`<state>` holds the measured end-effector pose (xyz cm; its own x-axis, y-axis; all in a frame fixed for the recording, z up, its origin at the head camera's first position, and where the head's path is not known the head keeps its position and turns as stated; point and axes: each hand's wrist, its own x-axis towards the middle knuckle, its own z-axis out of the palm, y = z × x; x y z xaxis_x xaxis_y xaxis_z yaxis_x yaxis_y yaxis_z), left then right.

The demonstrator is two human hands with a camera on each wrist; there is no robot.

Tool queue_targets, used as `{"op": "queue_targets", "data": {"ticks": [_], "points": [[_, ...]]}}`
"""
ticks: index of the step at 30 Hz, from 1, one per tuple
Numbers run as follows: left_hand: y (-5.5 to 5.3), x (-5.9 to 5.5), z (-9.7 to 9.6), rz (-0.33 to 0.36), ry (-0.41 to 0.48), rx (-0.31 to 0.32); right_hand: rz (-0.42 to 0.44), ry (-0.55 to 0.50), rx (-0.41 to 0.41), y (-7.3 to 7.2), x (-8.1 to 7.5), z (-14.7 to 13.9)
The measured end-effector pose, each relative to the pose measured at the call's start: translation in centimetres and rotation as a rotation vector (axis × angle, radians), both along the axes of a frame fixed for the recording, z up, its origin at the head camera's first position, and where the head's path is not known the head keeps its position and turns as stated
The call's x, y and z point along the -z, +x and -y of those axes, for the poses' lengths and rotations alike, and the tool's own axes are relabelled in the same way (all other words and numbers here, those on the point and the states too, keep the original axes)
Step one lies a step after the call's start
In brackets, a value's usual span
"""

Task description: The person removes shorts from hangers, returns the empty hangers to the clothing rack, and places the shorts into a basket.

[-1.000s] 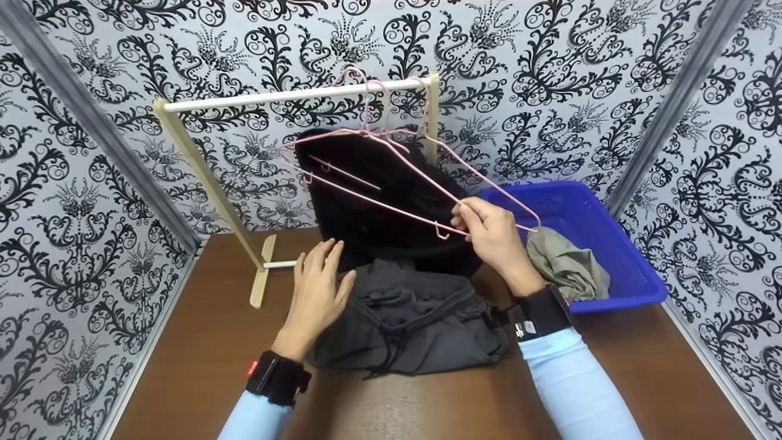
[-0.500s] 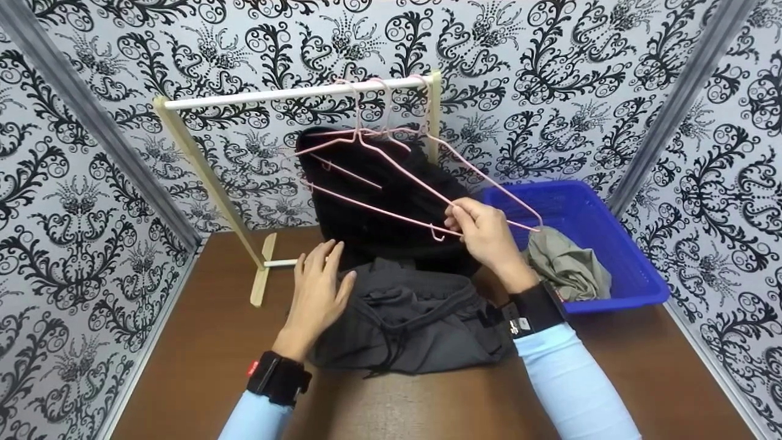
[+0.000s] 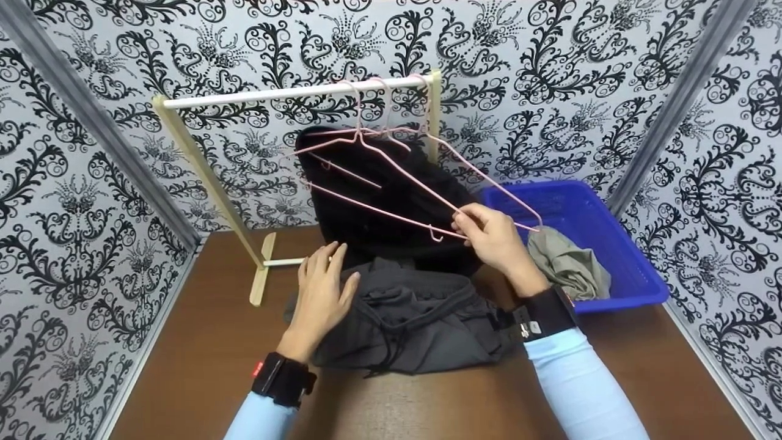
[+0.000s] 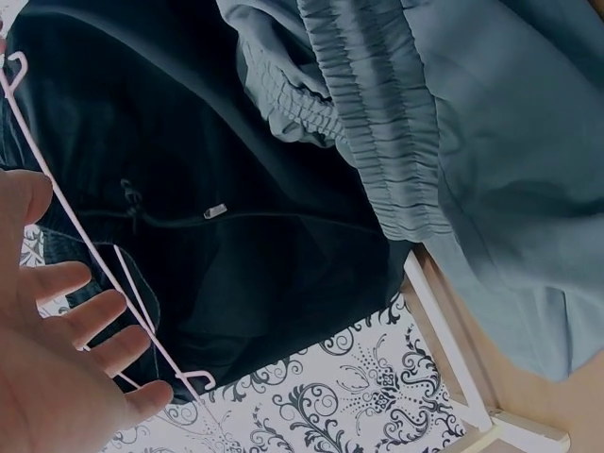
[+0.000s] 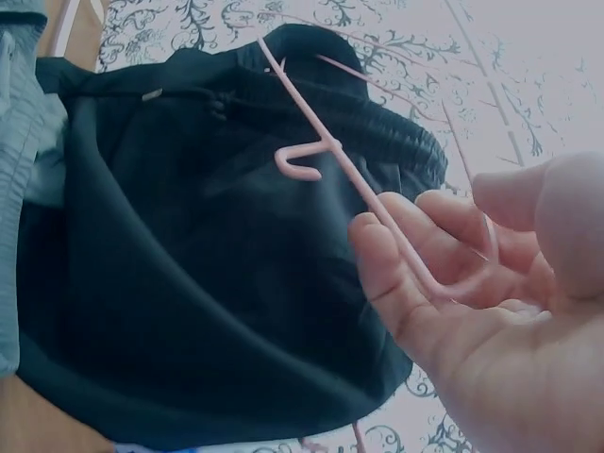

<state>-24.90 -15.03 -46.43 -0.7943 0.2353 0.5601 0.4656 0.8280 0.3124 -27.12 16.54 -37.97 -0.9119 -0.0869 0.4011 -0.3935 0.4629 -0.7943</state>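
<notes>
A pink wire hanger (image 3: 391, 213) hangs by its hook from the white rod, tilted toward me. My right hand (image 3: 492, 238) holds its lower right corner. In the right wrist view, this corner lies across the fingers (image 5: 401, 274), with the thumb opposite. My left hand (image 3: 321, 293), fingers extended, is over the left side of dark grey drawstring pants (image 3: 427, 336) lying on the table. In the left wrist view its palm faces the hanger's bar, with nothing held. Black drawstring pants (image 3: 354, 229) are right behind the hanger.
A clothes rack with a white rod (image 3: 263, 95) and wooden posts stands at the back. More pink hangers (image 3: 482, 177) hang near its right end. A blue basket (image 3: 629, 263) with a khaki garment (image 3: 568, 269) is at the right. Patterned walls enclose the brown table (image 3: 201, 360).
The front hanger's hook has come down from above the rod onto it. My right hand keeps hold of the corner, shifting slightly. My left hand has edged right.
</notes>
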Motion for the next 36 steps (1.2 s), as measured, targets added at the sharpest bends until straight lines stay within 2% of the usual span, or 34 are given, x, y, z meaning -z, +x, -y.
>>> {"op": "queue_targets", "data": {"ticks": [4, 7, 10, 16, 22, 26, 31, 36], "points": [[0.2, 0.0, -0.2, -0.003, 0.001, -0.005, 0.009, 0.067, 0.018, 0.2, 0.5, -1.0], [0.3, 0.1, -0.4, -0.006, 0.019, -0.010, -0.016, 0.107, 0.042, 0.5, 0.9, -1.7], [0.5, 0.2, -0.8, -0.009, 0.045, -0.017, -0.085, 0.113, 0.075, 0.7, 1.4, -2.2], [0.9, 0.8, -1.5, -0.030, 0.096, -0.032, -0.291, 0.075, 0.149, 1.2, 3.5, -3.2], [1.2, 1.4, -2.0, -0.053, 0.133, -0.038, -0.395, 0.033, 0.203, 2.1, 6.1, -3.3], [1.4, 1.9, -2.1, -0.064, 0.140, -0.046, -0.433, 0.024, 0.230, 2.6, 8.0, -2.8], [1.7, 2.7, -2.3, -0.039, 0.157, -0.054, -0.476, 0.028, 0.226, 3.2, 10.2, -1.5], [1.9, 3.2, -2.4, -0.037, 0.163, -0.054, -0.440, 0.058, 0.211, 4.0, 12.0, 0.1]]}}
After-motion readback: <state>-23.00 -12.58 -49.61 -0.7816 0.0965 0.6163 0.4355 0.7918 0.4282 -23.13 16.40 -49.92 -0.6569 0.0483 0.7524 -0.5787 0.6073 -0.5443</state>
